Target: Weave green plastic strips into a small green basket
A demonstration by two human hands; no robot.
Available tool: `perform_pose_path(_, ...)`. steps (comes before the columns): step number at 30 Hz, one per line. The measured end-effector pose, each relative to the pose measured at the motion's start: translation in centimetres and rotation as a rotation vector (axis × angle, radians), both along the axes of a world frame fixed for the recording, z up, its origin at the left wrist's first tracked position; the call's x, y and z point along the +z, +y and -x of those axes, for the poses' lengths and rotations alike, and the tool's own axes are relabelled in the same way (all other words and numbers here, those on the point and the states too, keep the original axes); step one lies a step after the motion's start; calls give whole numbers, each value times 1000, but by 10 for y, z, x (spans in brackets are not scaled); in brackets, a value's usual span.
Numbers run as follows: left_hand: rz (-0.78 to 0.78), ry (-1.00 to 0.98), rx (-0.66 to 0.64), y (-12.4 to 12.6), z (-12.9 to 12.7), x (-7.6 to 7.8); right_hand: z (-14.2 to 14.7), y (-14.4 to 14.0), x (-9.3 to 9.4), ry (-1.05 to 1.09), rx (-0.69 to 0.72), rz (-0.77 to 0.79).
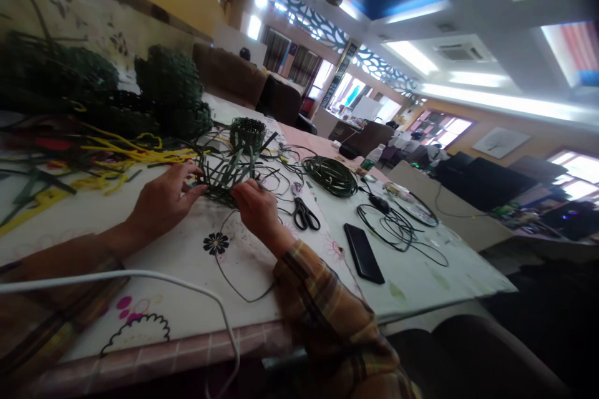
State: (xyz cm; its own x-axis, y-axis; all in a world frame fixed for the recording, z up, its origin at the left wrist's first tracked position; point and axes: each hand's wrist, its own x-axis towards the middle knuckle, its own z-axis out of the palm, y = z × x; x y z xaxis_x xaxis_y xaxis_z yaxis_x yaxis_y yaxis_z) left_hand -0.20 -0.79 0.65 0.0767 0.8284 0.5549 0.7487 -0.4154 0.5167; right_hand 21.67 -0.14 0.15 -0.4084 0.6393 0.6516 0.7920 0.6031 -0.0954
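Note:
On the patterned table cover lies a partly woven piece of dark green strips (224,171), its loose ends sticking up and outward. My left hand (166,193) pinches its left edge between thumb and fingers. At the near right edge, my right hand (256,202) is closed on the same weave, fingertips partly hidden. Just behind it stands a small woven green basket (248,134). Black-handled scissors (305,213) lie to the right of my right hand.
Yellow strips (135,153) and green offcuts spread at left, before larger woven baskets (168,84). A coil of green strip (330,176), a black phone (364,253), a looped black cable (390,224) and a bottle (373,157) lie rightward. A white cable (178,278) crosses the foreground.

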Motion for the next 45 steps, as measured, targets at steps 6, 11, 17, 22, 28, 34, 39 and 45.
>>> perform_pose_path(6, 78, -252, -126, 4, -8, -6, -1, 0, 2, 57, -40, 55)
perform_pose_path(11, 151, -401, -130, 0, -17, -2, -1, 1, 2, 55, -77, 2)
perform_pose_path(17, 160, -383, -178, -5, -20, 6, 1, -4, 3, 36, -178, -73)
perform_pose_path(22, 203, -394, -207, -8, -20, 9, 0, -14, 18, -5, -130, -112)
perform_pose_path(28, 228, -396, -296, -4, -19, 8, 0, -23, 45, 100, -20, 46)
perform_pose_path(34, 161, -310, -287, -9, -20, 8, -1, -24, 59, 198, 67, 117)
perform_pose_path(39, 46, -174, -237, -15, -22, 7, 1, -41, 69, 53, 170, 27)
perform_pose_path(45, 170, -153, -275, -8, -9, 10, -12, -43, 71, -150, 176, 185)
